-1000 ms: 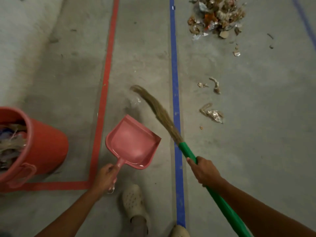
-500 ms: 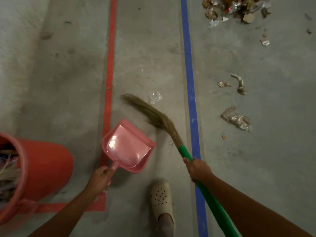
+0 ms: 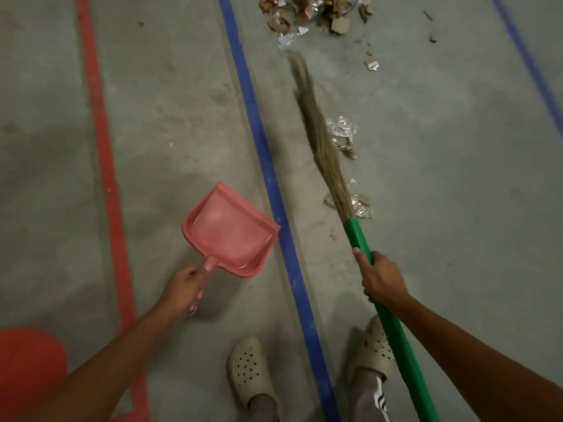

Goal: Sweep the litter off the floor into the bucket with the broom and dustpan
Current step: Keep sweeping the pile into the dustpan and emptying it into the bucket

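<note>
left hand (image 3: 182, 289) gripping pink dustpan (image 3: 230, 229), right hand (image 3: 382, 277) gripping broom (image 3: 326, 153) beside litter (image 3: 342, 132)

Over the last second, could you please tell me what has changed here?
The green-handled grass broom swung from beside the pink plastic dustpan, left of the blue floor line, across to its right, bristles now beside crumpled foil scraps, pointing at the litter pile. Both grips stayed: left hand on the dustpan handle, right hand on the broom; the dustpan is still empty.

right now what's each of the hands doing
Left hand: closed round the dustpan handle.
Right hand: closed round the broom handle.
</note>
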A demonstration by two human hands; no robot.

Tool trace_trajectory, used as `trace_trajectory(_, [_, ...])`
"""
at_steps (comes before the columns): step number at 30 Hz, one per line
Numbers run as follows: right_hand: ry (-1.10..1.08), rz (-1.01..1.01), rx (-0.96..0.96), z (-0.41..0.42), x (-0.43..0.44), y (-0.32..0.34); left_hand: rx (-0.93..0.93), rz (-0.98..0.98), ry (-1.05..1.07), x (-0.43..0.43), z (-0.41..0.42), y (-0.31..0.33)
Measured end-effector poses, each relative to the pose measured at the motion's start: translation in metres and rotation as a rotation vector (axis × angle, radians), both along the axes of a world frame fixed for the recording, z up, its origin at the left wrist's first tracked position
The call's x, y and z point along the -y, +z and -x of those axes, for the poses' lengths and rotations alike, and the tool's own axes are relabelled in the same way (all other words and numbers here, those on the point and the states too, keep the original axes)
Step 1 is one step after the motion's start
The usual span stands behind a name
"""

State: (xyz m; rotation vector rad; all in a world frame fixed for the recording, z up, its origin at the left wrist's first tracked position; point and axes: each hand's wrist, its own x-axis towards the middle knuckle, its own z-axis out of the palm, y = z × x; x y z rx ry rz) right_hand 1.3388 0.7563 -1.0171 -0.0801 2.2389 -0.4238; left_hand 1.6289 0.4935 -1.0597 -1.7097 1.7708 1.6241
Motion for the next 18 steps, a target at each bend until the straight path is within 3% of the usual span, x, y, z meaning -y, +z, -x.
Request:
trace_trajectory(4, [0.261,-0.060,-0.017,0.006,-0.064,0.002,0.018,-0.048,-0.002,-0.027,0.029,0.000])
trace_trajectory(8, [0.457,-0.243,0.063,0.020,-0.144,-0.008,0.052,-0.066,-0.044,-0.059,0.051,0.006])
trace_trajectory(12, [0.467,-0.405,0.109,0.065,-0.185,-0.017,0.099,-0.090,-0.083,-0.088,0.067,0.002])
trace_trajectory(18, [0.516,-0.402,0.043,0.181,-0.149,-0.020,0.122,-0.118,-0.047,-0.129,0.128,0.006])
